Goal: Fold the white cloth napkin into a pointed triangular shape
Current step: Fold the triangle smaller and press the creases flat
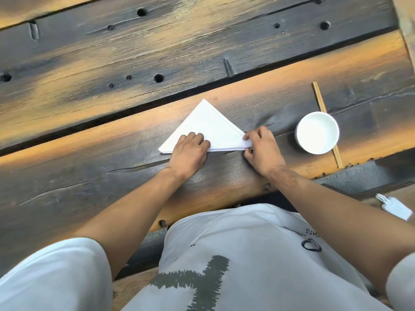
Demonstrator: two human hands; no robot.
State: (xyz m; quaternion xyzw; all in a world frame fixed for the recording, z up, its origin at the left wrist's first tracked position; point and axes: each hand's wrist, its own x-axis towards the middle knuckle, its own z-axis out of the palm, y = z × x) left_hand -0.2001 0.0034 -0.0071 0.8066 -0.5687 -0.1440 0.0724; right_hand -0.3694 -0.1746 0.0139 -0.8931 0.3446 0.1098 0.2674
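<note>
The white cloth napkin (207, 124) lies on the dark wooden table as a flat triangle, its apex pointing away from me and its long folded edge facing me. My left hand (189, 151) rests on the near middle of the napkin, knuckles bent, fingers pressing down on the cloth. My right hand (261, 149) pinches the napkin's right corner between thumb and fingers. The left corner of the napkin lies free on the wood.
A white bowl (317, 132) stands to the right of the napkin, on top of a pair of wooden chopsticks (320, 102). The table's near edge (224, 196) runs just in front of my body. A small white object (395, 206) lies at lower right, off the table.
</note>
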